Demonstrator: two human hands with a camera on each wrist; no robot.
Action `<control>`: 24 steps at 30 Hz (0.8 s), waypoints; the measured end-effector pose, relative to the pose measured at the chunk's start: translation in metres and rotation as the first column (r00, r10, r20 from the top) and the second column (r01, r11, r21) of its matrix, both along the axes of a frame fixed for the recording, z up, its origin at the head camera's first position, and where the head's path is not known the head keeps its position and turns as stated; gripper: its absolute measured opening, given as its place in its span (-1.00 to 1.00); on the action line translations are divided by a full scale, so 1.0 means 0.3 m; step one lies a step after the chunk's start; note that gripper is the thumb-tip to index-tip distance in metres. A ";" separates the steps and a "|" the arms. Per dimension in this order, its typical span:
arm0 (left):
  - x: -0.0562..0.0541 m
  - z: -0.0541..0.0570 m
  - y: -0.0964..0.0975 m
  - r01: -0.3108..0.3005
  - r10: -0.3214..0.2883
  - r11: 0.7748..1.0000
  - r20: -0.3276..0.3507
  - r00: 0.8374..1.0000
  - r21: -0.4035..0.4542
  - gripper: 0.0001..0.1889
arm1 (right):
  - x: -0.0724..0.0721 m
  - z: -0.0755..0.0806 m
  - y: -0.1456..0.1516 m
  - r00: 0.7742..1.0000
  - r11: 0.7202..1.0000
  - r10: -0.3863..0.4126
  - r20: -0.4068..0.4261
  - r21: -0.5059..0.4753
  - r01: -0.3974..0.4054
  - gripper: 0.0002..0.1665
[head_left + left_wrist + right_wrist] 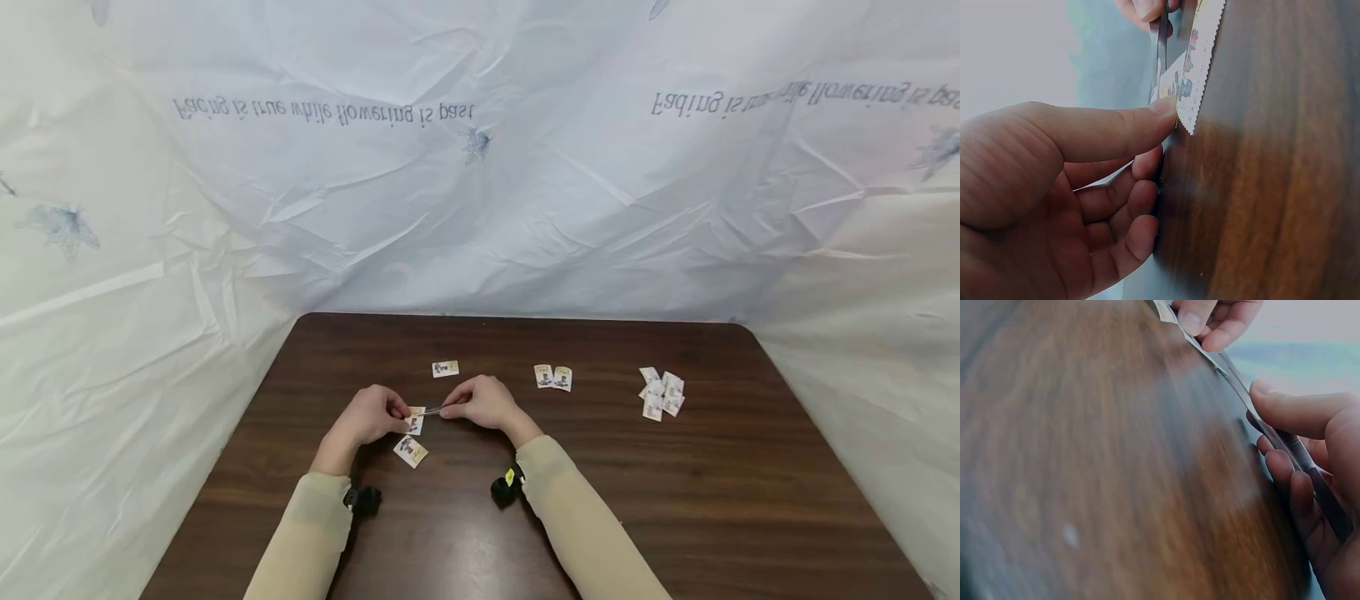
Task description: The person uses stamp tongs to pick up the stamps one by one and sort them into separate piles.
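My left hand [372,414] pinches the edge of a small white packet [1192,81] between thumb and fingertips, low over the dark table. The packet has serrated ends and coloured print. From the right, my right hand [486,402] holds slim metal tweezers [1241,390], thumb on one side and fingers on the other. Their tips point left and reach the packet close beside the left thumb, as the left wrist view shows. A second packet [411,451] lies on the table just below the left hand.
Beyond the hands lies a single packet [445,368]. Two more packets [552,377] lie side by side right of it, and a loose cluster of several packets [653,400] is farther right. The brown wooden table [750,500] meets a white printed sheet [525,250] behind.
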State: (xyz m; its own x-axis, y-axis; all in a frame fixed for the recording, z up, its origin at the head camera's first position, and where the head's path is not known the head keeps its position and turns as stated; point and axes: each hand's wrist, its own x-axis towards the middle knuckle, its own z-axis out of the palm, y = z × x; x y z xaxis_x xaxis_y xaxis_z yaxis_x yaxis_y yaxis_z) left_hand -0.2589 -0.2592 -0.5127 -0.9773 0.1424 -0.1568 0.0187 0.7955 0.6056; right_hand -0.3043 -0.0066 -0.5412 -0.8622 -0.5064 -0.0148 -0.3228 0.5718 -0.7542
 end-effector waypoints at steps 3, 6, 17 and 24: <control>0.003 -0.001 -0.001 0.006 -0.006 1.000 -0.010 1.000 0.006 -0.88 | 0.009 0.005 -0.003 1.000 1.000 0.004 -0.004 -0.001 -0.004 -0.85; 0.005 -0.001 -0.003 0.002 -0.002 1.000 -0.024 1.000 0.013 -0.88 | 0.015 0.010 -0.008 1.000 1.000 0.012 -0.004 -0.001 -0.012 -0.87; 0.010 -0.012 -0.012 0.002 -0.002 1.000 -0.025 1.000 0.016 -0.88 | 0.032 -0.005 -0.023 1.000 1.000 -0.008 -0.025 0.008 0.008 -0.90; 0.003 -0.010 -0.003 0.012 -0.012 1.000 -0.026 1.000 0.016 -0.87 | 0.033 -0.002 -0.016 0.999 0.999 -0.024 -0.035 0.022 0.025 -0.92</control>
